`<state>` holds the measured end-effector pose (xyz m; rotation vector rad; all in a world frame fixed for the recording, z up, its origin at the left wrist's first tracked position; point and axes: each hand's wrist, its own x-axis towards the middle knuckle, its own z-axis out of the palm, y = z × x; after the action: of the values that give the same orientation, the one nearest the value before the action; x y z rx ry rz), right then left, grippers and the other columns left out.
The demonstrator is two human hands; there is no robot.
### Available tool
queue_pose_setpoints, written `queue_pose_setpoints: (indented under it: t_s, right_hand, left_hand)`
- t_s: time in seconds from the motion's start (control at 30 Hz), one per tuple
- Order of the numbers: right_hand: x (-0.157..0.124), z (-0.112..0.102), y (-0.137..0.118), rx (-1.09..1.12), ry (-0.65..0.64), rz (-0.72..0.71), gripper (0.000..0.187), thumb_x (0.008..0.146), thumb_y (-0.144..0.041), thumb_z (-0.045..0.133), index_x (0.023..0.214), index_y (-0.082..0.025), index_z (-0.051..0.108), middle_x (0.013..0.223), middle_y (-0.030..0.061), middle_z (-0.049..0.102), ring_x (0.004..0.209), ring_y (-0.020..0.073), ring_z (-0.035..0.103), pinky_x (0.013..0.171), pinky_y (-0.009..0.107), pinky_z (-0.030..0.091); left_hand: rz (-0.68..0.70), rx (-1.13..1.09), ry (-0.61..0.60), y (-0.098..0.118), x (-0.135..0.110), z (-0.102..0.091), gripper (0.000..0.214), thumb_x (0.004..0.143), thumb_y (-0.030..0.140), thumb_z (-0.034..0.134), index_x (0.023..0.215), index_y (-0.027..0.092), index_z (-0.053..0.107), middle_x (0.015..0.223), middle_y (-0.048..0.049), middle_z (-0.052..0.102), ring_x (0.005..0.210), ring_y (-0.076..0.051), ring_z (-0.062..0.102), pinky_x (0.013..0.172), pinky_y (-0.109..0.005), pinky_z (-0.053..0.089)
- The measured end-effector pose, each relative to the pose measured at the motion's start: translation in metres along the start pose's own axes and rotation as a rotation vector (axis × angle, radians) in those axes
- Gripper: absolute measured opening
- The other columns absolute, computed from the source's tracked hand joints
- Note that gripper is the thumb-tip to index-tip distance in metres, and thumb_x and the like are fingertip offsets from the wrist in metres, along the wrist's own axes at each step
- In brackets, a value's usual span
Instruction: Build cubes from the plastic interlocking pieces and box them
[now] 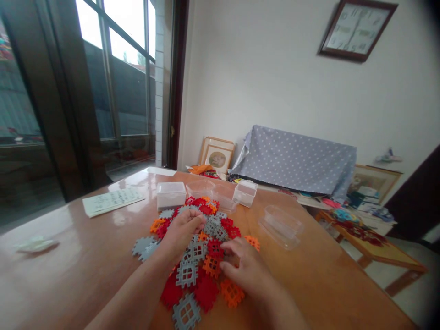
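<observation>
Red, grey and orange plastic interlocking tiles with notched edges, many with window-like openings, lie in a loose heap on the table. My left hand point(185, 225) is over the heap's far part, fingers curled together against the thumb; whatever is between them I cannot make out. Lower right, my right hand point(245, 263) has its thumb and fingers apart, beside a red tile point(215, 248) and an orange window tile point(212, 266). A grey window tile point(186, 273) lies between my forearms. Nearest me is another grey window tile point(186, 312).
Behind the heap stand a clear lidded box point(171, 195) and a smaller clear box point(245, 192). A clear plastic tray point(281, 227) lies to the right. Written papers point(112, 201) and a crumpled wrapper point(37, 244) are on the left. The wooden table point(319, 279) ends at the right.
</observation>
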<state>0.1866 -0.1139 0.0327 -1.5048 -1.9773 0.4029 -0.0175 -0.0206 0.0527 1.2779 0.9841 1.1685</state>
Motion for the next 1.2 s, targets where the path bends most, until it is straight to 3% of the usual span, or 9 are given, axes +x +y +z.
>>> queue_pose_setpoints:
  t_s: [0.13,0.33,0.47,0.57,0.63,0.8,0.97,1.2]
  right_hand:
    - [-0.004,0.012,-0.020,-0.059,-0.115,-0.049,0.048,0.072,-0.034,0.080,0.119,-0.031,0.068,0.110,0.0047,0.064,0.105,0.0264,0.058,0.089,0.038,0.048]
    - [0.000,0.023,-0.010,-0.088,-0.092,-0.012,0.057,0.074,-0.033,0.078,0.129,-0.032,0.062,0.115,0.0068,0.061,0.109,0.0288,0.057,0.093,0.041,0.048]
    - [0.002,0.028,-0.008,-0.065,-0.041,-0.012,0.042,0.080,-0.027,0.070,0.122,-0.030,0.065,0.109,0.0062,0.065,0.103,0.0261,0.060,0.089,0.038,0.048]
    - [0.005,0.029,-0.005,-0.057,-0.008,-0.037,0.019,0.086,-0.023,0.061,0.102,-0.027,0.070,0.097,0.0042,0.067,0.092,0.0222,0.062,0.082,0.033,0.047]
    - [0.006,0.029,-0.001,-0.052,0.027,-0.047,0.015,0.090,-0.023,0.055,0.092,-0.025,0.070,0.090,0.0033,0.068,0.087,0.0207,0.062,0.078,0.031,0.046]
    - [0.007,0.025,0.004,0.184,0.159,0.043,0.025,0.098,-0.033,0.046,0.097,-0.025,0.069,0.084,0.0015,0.068,0.079,0.0193,0.062,0.071,0.028,0.046]
    - [0.009,0.017,0.002,0.458,0.177,0.118,0.035,0.097,-0.047,0.047,0.108,-0.023,0.071,0.082,0.0020,0.068,0.082,0.0209,0.064,0.071,0.029,0.050]
    - [0.012,0.011,0.002,0.586,0.226,0.162,0.040,0.093,-0.053,0.054,0.107,-0.020,0.072,0.096,0.0050,0.073,0.086,0.0213,0.064,0.077,0.030,0.051]
  left_hand:
    - [0.008,-0.007,0.012,0.001,0.001,-0.004,0.029,0.078,0.043,0.069,0.091,0.018,0.061,0.088,-0.0039,0.070,0.080,-0.017,0.064,0.074,-0.028,0.045]
    - [-0.032,-0.040,0.054,0.004,0.002,-0.007,0.033,0.074,0.046,0.072,0.089,0.019,0.063,0.088,-0.0046,0.072,0.079,-0.018,0.065,0.072,-0.028,0.044]
    - [0.001,-0.022,0.036,0.001,0.003,-0.008,0.028,0.077,0.044,0.069,0.088,0.019,0.063,0.087,-0.0035,0.071,0.080,-0.018,0.064,0.073,-0.028,0.044]
    - [0.007,0.015,0.020,-0.002,0.003,-0.006,0.023,0.079,0.041,0.067,0.087,0.019,0.062,0.084,-0.0019,0.069,0.080,-0.018,0.064,0.073,-0.028,0.044]
    - [0.002,0.028,0.004,-0.004,0.002,-0.003,0.022,0.079,0.039,0.066,0.087,0.019,0.062,0.084,-0.0016,0.068,0.080,-0.018,0.063,0.073,-0.028,0.044]
    - [0.004,0.048,-0.071,-0.008,-0.005,0.008,0.023,0.080,0.041,0.066,0.087,0.019,0.064,0.080,-0.0012,0.067,0.076,-0.017,0.060,0.068,-0.026,0.041]
    - [-0.069,0.069,-0.240,-0.005,-0.016,0.020,0.024,0.081,0.042,0.065,0.085,0.018,0.067,0.071,0.0013,0.063,0.062,-0.013,0.050,0.060,-0.024,0.036]
    - [-0.127,0.003,-0.348,-0.008,-0.020,0.026,0.026,0.081,0.042,0.065,0.087,0.017,0.069,0.068,0.0016,0.063,0.058,-0.011,0.047,0.056,-0.023,0.033]
